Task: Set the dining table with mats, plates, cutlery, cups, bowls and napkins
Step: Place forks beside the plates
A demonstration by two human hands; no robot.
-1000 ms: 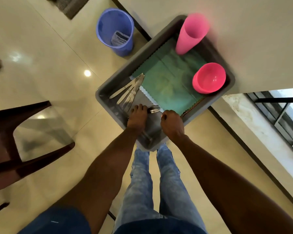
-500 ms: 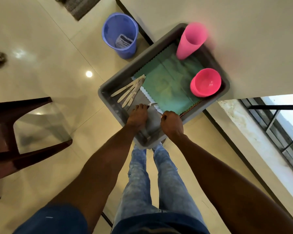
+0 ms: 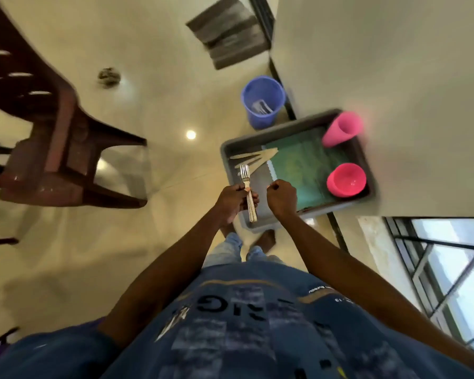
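Observation:
My left hand (image 3: 234, 198) grips a bunch of metal forks (image 3: 249, 192), tines pointing away, lifted above the near left corner of the grey tub (image 3: 227, 151). My right hand (image 3: 282, 198) hangs curled into a fist over the tub's near edge and holds nothing that I can see. Inside the tub lie several knives (image 3: 253, 157), a green mat (image 3: 301, 168), a pink cup (image 3: 342, 129) on its side and a pink bowl (image 3: 346, 179).
The tub stands on the floor by a white wall (image 3: 381, 64). A blue bin (image 3: 262, 101) stands behind it. A dark brown chair (image 3: 60, 143) stands to the left, a window grille (image 3: 443, 272) to the right, a grey doormat (image 3: 230, 34) farther off.
My left hand has lifted the forks out of the tub. I have straightened up and the view has swung left, so the tub lies farther right. The right hand has risen, still curled.

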